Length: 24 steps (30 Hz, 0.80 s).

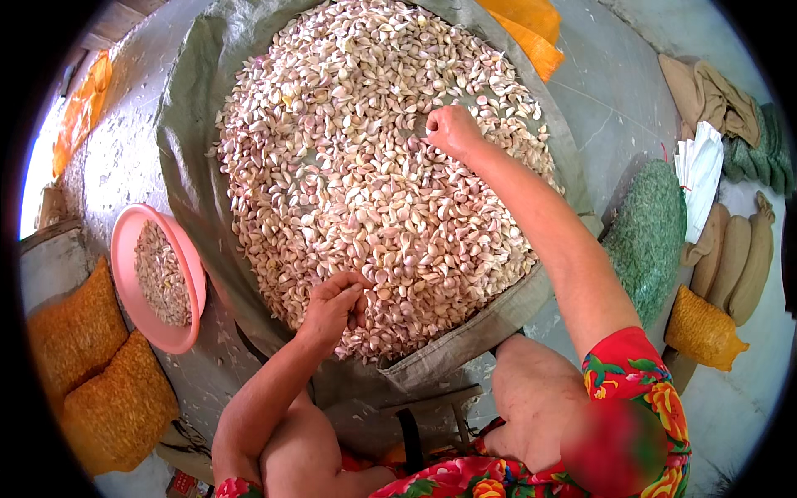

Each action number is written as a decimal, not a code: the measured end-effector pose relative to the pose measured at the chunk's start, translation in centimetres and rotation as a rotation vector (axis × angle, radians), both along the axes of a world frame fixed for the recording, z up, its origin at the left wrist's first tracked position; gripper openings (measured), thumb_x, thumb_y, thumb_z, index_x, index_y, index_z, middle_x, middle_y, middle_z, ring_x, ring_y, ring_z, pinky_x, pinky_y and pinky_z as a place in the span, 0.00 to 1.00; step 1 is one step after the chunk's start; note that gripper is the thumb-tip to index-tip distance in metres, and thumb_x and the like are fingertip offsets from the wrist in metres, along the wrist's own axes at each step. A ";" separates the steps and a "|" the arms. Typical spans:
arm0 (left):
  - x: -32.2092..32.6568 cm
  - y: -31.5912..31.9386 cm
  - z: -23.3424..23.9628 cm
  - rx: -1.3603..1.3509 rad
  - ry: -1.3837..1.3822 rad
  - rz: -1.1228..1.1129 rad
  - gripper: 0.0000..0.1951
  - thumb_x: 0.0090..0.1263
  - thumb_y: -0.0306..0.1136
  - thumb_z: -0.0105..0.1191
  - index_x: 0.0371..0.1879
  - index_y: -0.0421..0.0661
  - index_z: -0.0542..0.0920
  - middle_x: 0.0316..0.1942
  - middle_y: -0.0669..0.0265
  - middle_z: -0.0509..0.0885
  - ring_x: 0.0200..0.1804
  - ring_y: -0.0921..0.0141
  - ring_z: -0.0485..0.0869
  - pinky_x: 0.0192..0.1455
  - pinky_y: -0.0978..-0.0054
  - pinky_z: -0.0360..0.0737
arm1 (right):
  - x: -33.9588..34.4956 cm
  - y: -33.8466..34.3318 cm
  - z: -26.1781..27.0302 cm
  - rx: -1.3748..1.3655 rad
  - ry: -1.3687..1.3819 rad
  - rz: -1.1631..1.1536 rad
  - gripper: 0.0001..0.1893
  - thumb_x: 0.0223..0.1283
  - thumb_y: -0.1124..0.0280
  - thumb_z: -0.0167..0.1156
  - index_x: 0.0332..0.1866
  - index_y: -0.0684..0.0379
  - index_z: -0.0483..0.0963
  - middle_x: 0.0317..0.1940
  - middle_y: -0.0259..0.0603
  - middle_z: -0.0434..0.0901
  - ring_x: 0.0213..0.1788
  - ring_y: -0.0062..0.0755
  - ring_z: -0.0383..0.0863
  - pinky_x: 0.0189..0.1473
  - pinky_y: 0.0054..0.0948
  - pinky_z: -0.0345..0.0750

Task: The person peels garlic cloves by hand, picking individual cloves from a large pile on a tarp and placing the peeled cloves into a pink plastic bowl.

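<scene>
A wide heap of unpeeled garlic cloves [386, 211] lies spread on a grey-green cloth sheet [193, 124] in front of me. My left hand [334, 306] is at the near left part of the heap, low over the cloves, with thumb and forefinger drawn together. Farther out, toward the upper right of the heap, my right hand [456, 132] has its fingers curled in. A small pale spot shows at its fingertips, too small to name. Whether either hand grips a clove is hidden by the bent fingers.
A pink plastic basin [198, 280] holding garlic bits stands at left, near filled orange mesh sacks [121, 398]. At right are a filled green mesh sack [650, 239], tan sacks [728, 255] and a smaller yellow mesh sack [703, 327]. Orange sacking [529, 31] lies beyond the sheet.
</scene>
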State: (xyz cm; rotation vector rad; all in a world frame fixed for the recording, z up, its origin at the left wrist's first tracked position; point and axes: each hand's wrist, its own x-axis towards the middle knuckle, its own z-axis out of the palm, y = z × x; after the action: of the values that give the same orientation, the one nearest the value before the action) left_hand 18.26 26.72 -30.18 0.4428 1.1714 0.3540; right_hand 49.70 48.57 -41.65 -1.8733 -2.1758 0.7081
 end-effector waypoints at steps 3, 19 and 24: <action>0.4 0.2 0.2 0.020 0.000 -0.014 0.09 0.80 0.31 0.42 0.43 0.44 0.77 0.22 0.71 0.75 0.21 0.77 0.73 0.21 0.79 0.65 | 0.3 -1.8 0.7 -0.016 0.149 -0.030 0.05 0.42 0.71 0.67 0.27 0.57 0.83 0.27 0.47 0.85 0.31 0.46 0.86 0.37 0.37 0.82; 3.5 0.6 2.0 0.236 0.042 0.024 0.06 0.80 0.32 0.45 0.44 0.44 0.75 0.23 0.69 0.78 0.21 0.78 0.77 0.20 0.81 0.68 | -9.1 -16.2 14.0 -0.695 0.849 0.115 0.16 0.48 0.81 0.62 0.44 0.63 0.70 0.32 0.41 0.85 0.31 0.24 0.84 0.35 0.26 0.83; 2.5 -0.2 2.1 0.258 -0.057 0.008 0.03 0.80 0.28 0.47 0.44 0.44 0.75 0.24 0.69 0.78 0.22 0.78 0.76 0.23 0.81 0.73 | -9.9 -17.4 14.9 -0.491 0.762 0.181 0.19 0.47 0.78 0.62 0.46 0.62 0.68 0.27 0.45 0.84 0.28 0.28 0.83 0.35 0.30 0.81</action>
State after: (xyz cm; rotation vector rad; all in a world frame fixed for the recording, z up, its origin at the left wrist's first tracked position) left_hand 20.80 26.52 -28.04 0.6485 1.0761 0.5246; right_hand 39.84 31.13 -26.71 -1.2279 -1.7513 1.7704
